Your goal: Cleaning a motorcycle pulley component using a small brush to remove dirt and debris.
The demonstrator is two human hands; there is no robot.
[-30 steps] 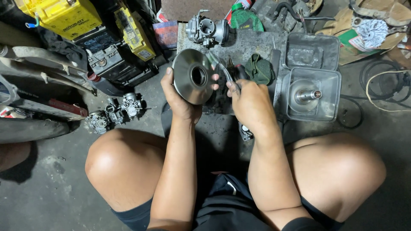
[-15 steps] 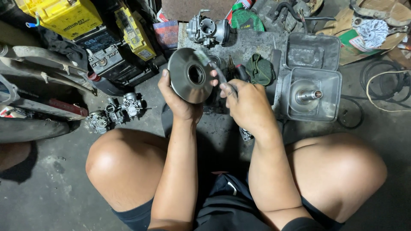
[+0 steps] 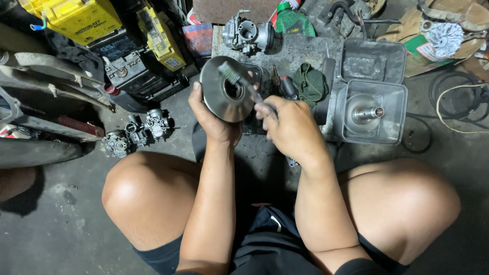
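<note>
My left hand [image 3: 214, 119] grips a round grey metal pulley disc [image 3: 219, 99] with a centre hole, held upright in front of me. My right hand [image 3: 290, 130] holds a small brush [image 3: 244, 84] by its handle. The brush's greenish bristle head lies against the upper face of the disc, above the hole. I squat on a concrete floor with both knees spread wide.
A clear plastic tub [image 3: 371, 111] with a metal shaft part stands right of my hands, its lid [image 3: 373, 61] behind it. A carburettor [image 3: 248, 34], green cloth [image 3: 310, 84] and pliers [image 3: 285, 86] lie ahead. More carburettors [image 3: 136, 131] sit left, near yellow and black batteries [image 3: 76, 20].
The brush has swept from the disc's right edge up onto its upper face. My left hand has tilted the disc slightly; my right hand has shifted a little left.
</note>
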